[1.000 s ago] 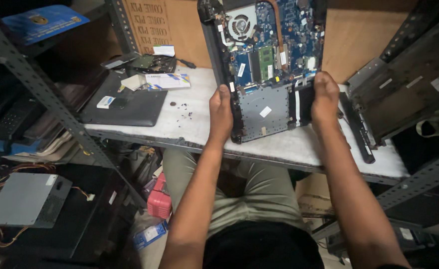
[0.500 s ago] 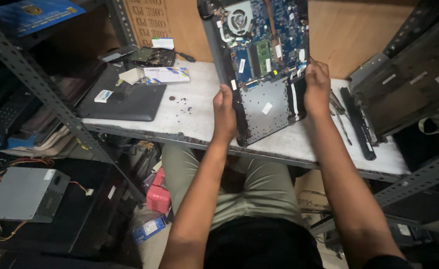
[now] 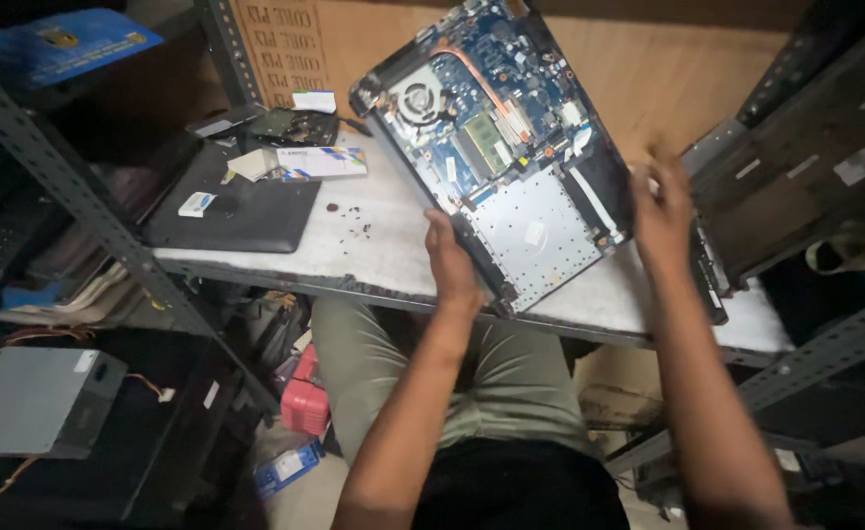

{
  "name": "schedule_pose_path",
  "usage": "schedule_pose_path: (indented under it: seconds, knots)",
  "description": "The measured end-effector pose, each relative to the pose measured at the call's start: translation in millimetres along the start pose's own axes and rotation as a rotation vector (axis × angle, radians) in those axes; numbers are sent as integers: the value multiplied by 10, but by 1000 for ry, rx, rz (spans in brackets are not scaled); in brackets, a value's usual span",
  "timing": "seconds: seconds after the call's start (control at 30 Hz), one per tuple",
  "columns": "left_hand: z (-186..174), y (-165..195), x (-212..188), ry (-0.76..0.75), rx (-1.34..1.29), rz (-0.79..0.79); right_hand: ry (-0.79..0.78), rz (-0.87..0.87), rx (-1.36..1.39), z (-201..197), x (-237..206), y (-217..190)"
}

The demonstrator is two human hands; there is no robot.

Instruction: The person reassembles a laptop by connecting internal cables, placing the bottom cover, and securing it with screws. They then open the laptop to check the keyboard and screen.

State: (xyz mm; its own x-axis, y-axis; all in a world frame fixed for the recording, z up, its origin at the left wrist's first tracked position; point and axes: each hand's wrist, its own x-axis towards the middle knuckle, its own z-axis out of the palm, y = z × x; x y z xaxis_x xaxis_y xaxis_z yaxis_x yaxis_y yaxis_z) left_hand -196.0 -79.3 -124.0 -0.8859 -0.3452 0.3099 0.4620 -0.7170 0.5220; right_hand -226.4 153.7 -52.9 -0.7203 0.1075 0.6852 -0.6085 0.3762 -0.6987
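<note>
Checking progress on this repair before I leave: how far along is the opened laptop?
Done: the laptop base has its bottom cover off, exposing fan and blue board; loose screws lie on the white table. In hand: left hand grips its lower edge, tilted up; right hand is at its right side. Left: board and fan remain mounted.

- A small flat box (image 3: pixel 319 162), white with blue and yellow marks, lies on the surface near the back wall.
- A little white label (image 3: pixel 197 203) sits on the closed black laptop (image 3: pixel 236 206).
- A white paper slip (image 3: pixel 314 100) lies at the back, just before the brown board.
- A blue flat package (image 3: pixel 64 41) rests on the top left shelf.
- A white sticker (image 3: pixel 862 165) is on the dark panel at right.
</note>
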Motion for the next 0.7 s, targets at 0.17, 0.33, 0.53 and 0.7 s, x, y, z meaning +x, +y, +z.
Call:
schedule_pose_path:
  seconds: [0.17, 0.33, 0.53, 0.7]
  knots:
    - [27, -370, -265, 74, -57, 66, -22, 413, 1016, -10, -887, -277]
    - [-300, -836, -658, 43, 980, 617, 282, 245, 907, 157, -1156, -392]
    - [-848, -930, -764, -337, 347, 140, 253, 120, 785, -63, -977, -475]
    - [-1049, -480, -941, -652, -560, -218, 61, 180, 669, -257, -868, -541]
